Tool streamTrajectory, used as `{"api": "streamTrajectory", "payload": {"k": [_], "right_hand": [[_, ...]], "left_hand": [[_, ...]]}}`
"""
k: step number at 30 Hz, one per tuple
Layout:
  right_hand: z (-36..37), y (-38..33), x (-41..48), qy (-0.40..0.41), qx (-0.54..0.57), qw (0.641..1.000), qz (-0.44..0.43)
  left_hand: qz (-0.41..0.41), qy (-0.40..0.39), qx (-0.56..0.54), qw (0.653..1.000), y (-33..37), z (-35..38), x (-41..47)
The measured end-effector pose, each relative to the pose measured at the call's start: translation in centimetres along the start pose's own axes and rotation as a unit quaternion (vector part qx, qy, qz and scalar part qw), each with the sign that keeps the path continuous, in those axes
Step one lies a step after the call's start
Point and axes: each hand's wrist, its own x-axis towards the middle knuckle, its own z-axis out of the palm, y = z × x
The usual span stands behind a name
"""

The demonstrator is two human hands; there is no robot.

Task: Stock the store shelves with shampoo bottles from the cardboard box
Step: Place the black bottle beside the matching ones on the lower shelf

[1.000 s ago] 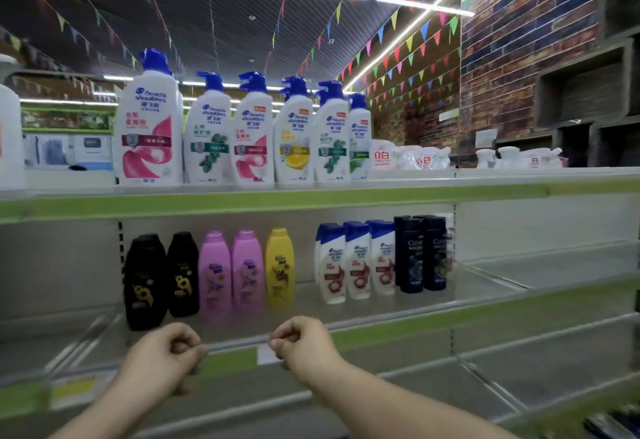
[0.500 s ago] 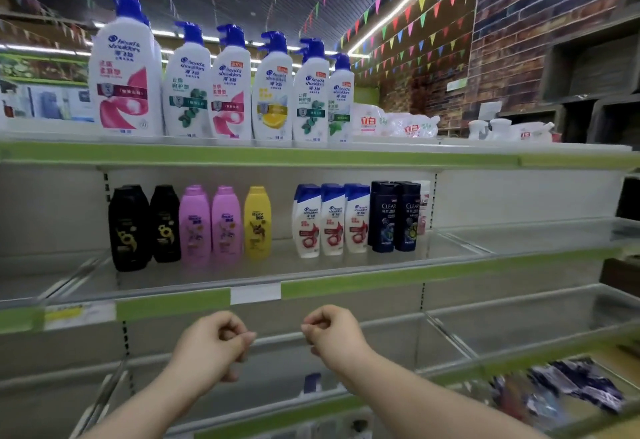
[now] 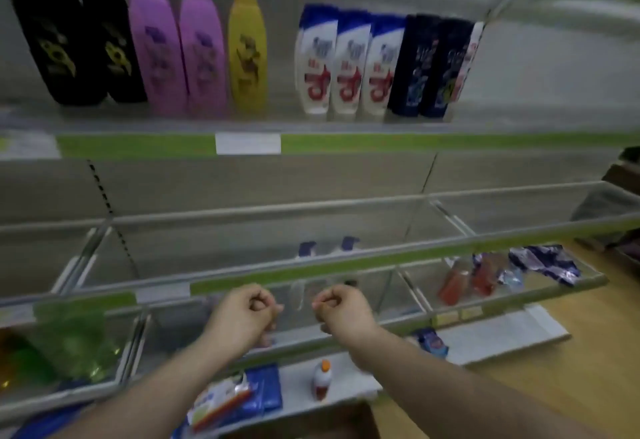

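head view: the left hand (image 3: 242, 314) and right hand (image 3: 341, 310) hang side by side, near but apart, in front of the lower shelf (image 3: 415, 253). the fingers of both are curled into fists and grip nothing that shows. empty hands suit a reach down for fresh stock, i judge.

the shampoo bottles (image 3: 346, 64) already placed stand upright in a tight row near the middle of the upper shelf (image 3: 138, 146), labels outward, likely so shoppers can read them. they sit between a yellow bottle (image 3: 247, 54) and dark blue bottles (image 3: 412, 68). purple bottles (image 3: 157, 47) and black bottles (image 3: 45, 33) run on toward the left end.

two blue pump tops (image 3: 306, 248) show behind the lower shelf's front edge, their bodies hidden. the frame is smeared and the labels are unreadable. a brown edge (image 3: 311, 421) at the bottom border may be the cardboard box, but it is cut off and i cannot tell.
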Motion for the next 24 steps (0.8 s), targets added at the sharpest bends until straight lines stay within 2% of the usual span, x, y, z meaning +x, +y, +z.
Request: {"api": "streamTrajectory", "payload": {"k": [6,14,20,24], "right_hand": [[1.5,10.3,3.2,0.001,0.008,0.999,0.042],[3.2,32.7,4.8,0.054,-0.014,0.985,0.164],[5.1,45.3,6.5,0.069,0.007,0.963,0.262],[7.3,52.9,7.5,0.057,0.022,0.943,0.327]], "left_hand": [[-0.117,-0.023,-0.031,0.992,-10.2,6.5,1.8],[-0.258,-0.072,-0.015,0.963,-29.2,18.4,0.1],[-0.331,-0.059,-0.009,0.942,-40.7,24.3,1.0],[-0.351,-0.081,0.000,0.933,-48.3,28.7,2.1]]}}
